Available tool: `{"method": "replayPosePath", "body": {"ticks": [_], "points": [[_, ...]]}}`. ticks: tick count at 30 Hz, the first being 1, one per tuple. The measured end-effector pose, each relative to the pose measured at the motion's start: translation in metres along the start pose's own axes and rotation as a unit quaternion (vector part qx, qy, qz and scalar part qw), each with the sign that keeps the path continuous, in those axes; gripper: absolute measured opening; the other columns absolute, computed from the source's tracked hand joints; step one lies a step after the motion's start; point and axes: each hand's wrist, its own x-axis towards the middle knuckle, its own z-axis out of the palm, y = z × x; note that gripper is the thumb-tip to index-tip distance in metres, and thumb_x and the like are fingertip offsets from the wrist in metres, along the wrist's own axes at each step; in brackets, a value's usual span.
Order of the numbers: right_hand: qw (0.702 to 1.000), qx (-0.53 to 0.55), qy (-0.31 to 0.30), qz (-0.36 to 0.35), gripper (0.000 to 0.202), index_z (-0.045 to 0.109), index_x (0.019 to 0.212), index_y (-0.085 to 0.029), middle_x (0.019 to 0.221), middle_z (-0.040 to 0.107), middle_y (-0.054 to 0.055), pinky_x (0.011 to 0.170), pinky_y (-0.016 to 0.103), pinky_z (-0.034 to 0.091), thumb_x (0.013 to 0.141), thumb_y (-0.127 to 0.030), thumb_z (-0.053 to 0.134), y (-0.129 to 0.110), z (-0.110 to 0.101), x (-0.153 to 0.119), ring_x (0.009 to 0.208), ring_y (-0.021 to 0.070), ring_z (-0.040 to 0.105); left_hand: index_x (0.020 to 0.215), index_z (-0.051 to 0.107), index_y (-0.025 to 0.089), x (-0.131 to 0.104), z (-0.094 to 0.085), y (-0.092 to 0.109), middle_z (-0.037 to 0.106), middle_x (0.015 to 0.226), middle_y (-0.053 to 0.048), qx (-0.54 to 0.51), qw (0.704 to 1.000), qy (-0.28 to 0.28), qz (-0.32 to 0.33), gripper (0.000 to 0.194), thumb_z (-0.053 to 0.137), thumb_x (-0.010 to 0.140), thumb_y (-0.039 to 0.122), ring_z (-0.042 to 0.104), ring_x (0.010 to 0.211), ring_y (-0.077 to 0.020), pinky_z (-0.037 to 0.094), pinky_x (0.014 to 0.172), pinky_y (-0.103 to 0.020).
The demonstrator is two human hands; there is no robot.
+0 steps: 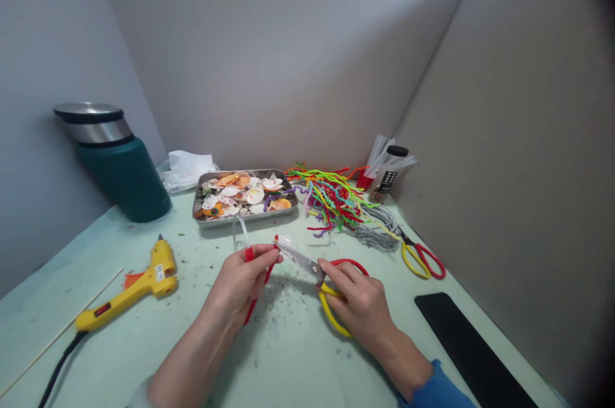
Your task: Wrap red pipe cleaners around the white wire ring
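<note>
My left hand [240, 281] is closed with thumb and fingers pinching a red pipe cleaner [251, 310], whose lower end hangs below the palm. Its short tip stands up past the fingertips. A pale grey bent strip [243, 228] rises behind the same hand; whether it is gripped cannot be made out. In my right hand [358, 299] are scissors [302, 261] with one red and one yellow handle. Their blades point left, with the tips close to the red tip at my left fingers; whether they touch it is unclear.
A metal tray [247, 221] of shells stands behind my hands, beside colourful pipe cleaners [331, 200] and grey wire coils [377, 238]. A yellow glue gun [129, 296] and teal bottle [125, 177] are left. Second scissors [423, 261] and a black slab [468, 344] lie right.
</note>
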Motion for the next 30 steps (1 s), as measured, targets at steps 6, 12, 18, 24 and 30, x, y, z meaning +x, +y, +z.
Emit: {"method": "replayPosePath", "body": {"ticks": [6, 12, 18, 24, 30], "points": [[0.998, 0.052, 0.019, 0.017, 0.039, 0.059, 0.117, -0.02, 0.089, 0.067, 0.006, 0.061, 0.023, 0.049, 0.079, -0.013, 0.053, 0.0, 0.0023, 0.0002, 0.073, 0.0151, 0.063, 0.072, 0.06, 0.012, 0.0003, 0.0003, 0.0002, 0.05, 0.043, 0.006, -0.019, 1.0, 0.003, 0.001, 0.025, 0.075, 0.059, 0.028, 0.02, 0.029, 0.0008, 0.007, 0.033, -0.019], [0.996, 0.075, 0.025, 0.045, 0.035, 0.058, 0.118, -0.019, 0.092, 0.063, 0.008, 0.061, 0.025, 0.049, 0.083, -0.026, 0.057, 0.0037, -0.0012, 0.0025, 0.076, 0.0166, 0.061, 0.075, 0.062, 0.012, 0.0002, -0.0008, 0.0013, 0.05, 0.044, 0.006, -0.033, 0.999, 0.007, 0.011, 0.022, 0.073, 0.062, 0.026, 0.02, 0.029, 0.0007, 0.01, 0.032, -0.018], [0.996, 0.075, -0.025, 0.035, 0.04, 0.054, 0.12, -0.02, 0.092, 0.06, 0.008, 0.068, 0.03, 0.048, 0.082, -0.029, 0.059, 0.0018, -0.0059, 0.0031, 0.08, 0.0195, 0.057, 0.073, 0.064, 0.01, -0.0004, -0.0021, 0.0021, 0.047, 0.043, 0.007, -0.031, 0.999, 0.005, 0.015, 0.017, 0.07, 0.065, 0.023, 0.019, 0.029, 0.001, 0.012, 0.032, -0.017], [0.999, 0.037, -0.029, 0.024, 0.037, 0.055, 0.119, -0.02, 0.093, 0.059, 0.009, 0.07, 0.031, 0.048, 0.083, -0.027, 0.057, 0.0017, -0.006, 0.0036, 0.082, 0.0203, 0.056, 0.077, 0.064, 0.009, 0.0017, -0.0038, 0.001, 0.059, 0.059, 0.002, -0.039, 0.999, -0.001, 0.035, 0.017, 0.069, 0.068, 0.022, 0.022, 0.03, 0.0024, 0.014, 0.032, -0.016], [0.999, 0.019, -0.027, 0.026, 0.036, 0.056, 0.118, -0.02, 0.092, 0.059, 0.008, 0.068, 0.03, 0.047, 0.083, -0.029, 0.057, 0.0016, -0.0062, 0.004, 0.08, 0.0198, 0.057, 0.073, 0.063, 0.009, 0.0012, -0.0045, 0.0007, 0.045, 0.041, 0.007, -0.04, 0.999, 0.005, 0.027, 0.015, 0.068, 0.069, 0.022, 0.02, 0.029, 0.0012, 0.013, 0.031, -0.015]]}}
